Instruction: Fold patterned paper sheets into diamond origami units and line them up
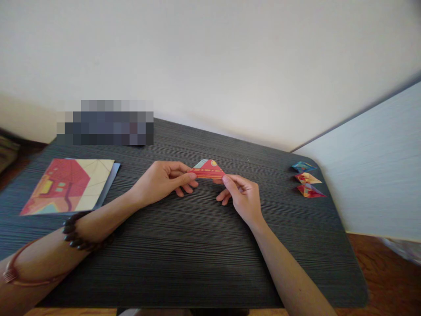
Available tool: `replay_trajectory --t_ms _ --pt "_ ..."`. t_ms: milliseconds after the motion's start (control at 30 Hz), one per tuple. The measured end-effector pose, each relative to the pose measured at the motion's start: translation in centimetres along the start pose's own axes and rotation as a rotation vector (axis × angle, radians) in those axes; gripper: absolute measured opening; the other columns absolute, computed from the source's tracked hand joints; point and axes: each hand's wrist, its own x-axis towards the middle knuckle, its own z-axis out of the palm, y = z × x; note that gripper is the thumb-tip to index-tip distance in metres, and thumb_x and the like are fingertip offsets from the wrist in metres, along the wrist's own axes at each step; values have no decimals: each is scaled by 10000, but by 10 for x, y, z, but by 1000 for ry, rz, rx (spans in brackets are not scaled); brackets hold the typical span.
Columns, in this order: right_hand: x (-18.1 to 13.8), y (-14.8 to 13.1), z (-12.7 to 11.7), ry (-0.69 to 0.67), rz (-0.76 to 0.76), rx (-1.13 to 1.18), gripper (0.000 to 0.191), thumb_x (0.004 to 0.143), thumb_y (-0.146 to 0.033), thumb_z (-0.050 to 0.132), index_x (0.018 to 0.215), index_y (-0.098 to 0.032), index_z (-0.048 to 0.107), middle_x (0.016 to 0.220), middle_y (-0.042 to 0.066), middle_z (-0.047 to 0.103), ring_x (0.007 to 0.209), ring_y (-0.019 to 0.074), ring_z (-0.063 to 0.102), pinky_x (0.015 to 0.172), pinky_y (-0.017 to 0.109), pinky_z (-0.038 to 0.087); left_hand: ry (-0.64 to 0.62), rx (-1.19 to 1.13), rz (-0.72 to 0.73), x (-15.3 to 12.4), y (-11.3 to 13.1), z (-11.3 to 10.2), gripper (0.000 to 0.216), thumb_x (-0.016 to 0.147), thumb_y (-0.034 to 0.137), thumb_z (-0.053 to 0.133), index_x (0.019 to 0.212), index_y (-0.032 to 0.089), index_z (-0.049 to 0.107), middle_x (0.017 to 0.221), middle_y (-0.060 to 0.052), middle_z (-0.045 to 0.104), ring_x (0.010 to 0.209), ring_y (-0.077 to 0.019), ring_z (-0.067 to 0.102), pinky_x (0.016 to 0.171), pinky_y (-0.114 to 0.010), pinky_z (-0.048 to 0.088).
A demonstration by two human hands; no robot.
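A small folded paper [209, 170], red with a pale green patch and a yellow circle, is held up above the dark table in a roughly triangular shape. My left hand [168, 177] pinches its left corner between thumb and forefinger, the other fingers loosely curled below. At the opposite corner, my right hand [241, 193] grips the paper with thumb and forefinger in the same way. Parts of the fingers behind the paper are hidden.
On the left lies a stack of patterned paper sheets [67, 184]. Three folded paper pieces, blue [303, 166], cream-orange [308, 177] and red [311, 191], line the right side of the dark table [197, 254]. A blurred-out object [105, 125] sits at the back left, before the wall.
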Motion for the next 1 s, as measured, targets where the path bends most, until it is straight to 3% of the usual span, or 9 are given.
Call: replay_trajectory --t_ms 100,233,400,533,667,900,1000 --pt "0 1 0 -8 -14 6 304 834 -436 572 857 -149 671 904 83 723 496 118 648 384 199 484 -79 6 35 -1 -2 -1 341 845 419 579 1023 134 632 905 -78 729 735 -154 678 555 -211 537" --pt "0 0 -1 -16 -28 -6 280 838 -409 578 842 -147 676 853 73 722 476 110 634 385 201 487 -128 21 54 0 -4 -1 322 862 417 557 997 137 644 891 -79 733 735 -154 679 560 -209 525" --pt "0 -1 -1 -31 -40 -60 290 851 -395 564 798 -138 690 649 36 686 430 93 588 386 195 471 -68 -4 65 1 -6 0 301 848 401 583 940 121 646 816 -74 732 633 -135 664 524 -204 516" --pt "0 1 0 -47 -36 -80 302 850 -416 563 799 -143 681 662 39 692 456 90 591 399 187 456 15 -114 104 -1 -3 1 381 847 393 591 1109 117 564 707 -49 711 589 -139 651 491 -211 521" --pt "-1 4 -1 -86 -18 -106 323 858 -436 547 797 -144 672 630 31 682 441 80 570 396 178 419 -24 -212 230 -1 -4 0 502 814 320 649 1256 150 483 808 -47 705 668 -142 651 530 -227 553" --pt "-3 -3 -5 -281 -112 -247 304 895 -380 506 777 -153 670 671 34 688 507 83 567 504 212 446 55 -200 276 2 -6 0 386 789 269 676 1143 142 593 747 -24 688 578 -101 613 495 -193 535" --pt "-4 -3 -4 -283 -149 -279 247 890 -367 518 898 -165 660 709 28 684 538 88 561 531 226 453 46 -171 250 1 -4 0 377 791 276 672 1135 139 606 738 -22 691 547 -92 600 493 -191 530"
